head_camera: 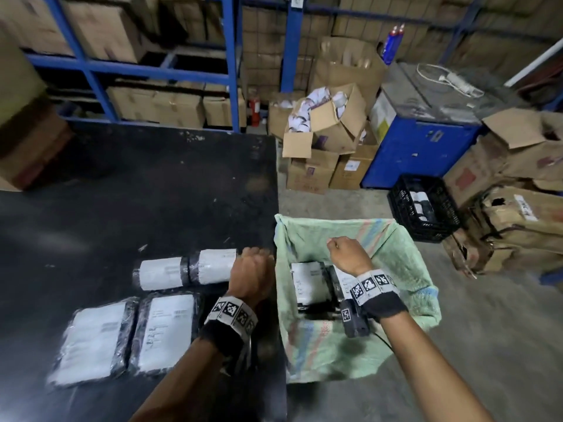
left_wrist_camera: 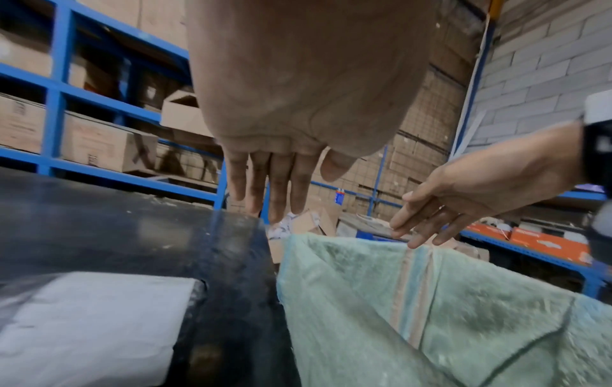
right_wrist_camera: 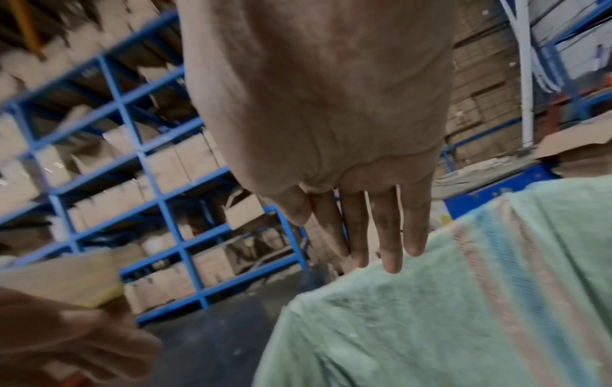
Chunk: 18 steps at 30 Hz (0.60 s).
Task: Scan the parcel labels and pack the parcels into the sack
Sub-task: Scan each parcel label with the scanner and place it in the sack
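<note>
Here both hands, left hand (head_camera: 251, 271) and right hand (head_camera: 347, 254), hover with loose, empty grip over the sack (head_camera: 405, 260).

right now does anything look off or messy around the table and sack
Nothing at the work spot: four parcels lie label-up on the table, others sit inside the green sack, and both hands, left and right, hold nothing. Behind, a torn-open cardboard box spills white rolls.

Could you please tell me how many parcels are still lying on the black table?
4: two rolled parcels side by side farther back, two flat parcels nearer. The left hand may hide more at the table's edge.
</note>
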### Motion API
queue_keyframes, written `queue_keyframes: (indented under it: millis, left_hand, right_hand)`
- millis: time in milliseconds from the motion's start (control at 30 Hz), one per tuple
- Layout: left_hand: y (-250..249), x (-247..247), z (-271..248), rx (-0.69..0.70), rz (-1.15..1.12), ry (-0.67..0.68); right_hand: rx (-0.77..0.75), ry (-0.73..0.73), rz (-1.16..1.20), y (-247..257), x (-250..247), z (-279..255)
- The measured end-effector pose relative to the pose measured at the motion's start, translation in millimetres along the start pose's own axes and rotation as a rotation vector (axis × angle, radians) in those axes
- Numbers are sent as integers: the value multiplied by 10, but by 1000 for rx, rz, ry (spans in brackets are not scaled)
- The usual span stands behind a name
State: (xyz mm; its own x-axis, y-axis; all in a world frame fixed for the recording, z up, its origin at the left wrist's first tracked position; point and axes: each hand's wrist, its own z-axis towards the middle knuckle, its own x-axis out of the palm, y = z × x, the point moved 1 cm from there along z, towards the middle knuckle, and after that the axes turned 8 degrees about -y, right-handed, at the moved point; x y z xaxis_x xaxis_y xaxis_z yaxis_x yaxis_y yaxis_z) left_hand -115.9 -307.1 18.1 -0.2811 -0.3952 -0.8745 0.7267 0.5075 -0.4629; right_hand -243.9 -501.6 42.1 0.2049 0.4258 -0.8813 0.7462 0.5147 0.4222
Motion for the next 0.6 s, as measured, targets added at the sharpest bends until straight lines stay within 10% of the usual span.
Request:
queue_keyframes:
  millis: [600]
  left_hand:
    - [2007, -874, -1491, -455, -54, -68]
  right_hand:
    - [-184, 89, -56, 1311, 1359, -1600]
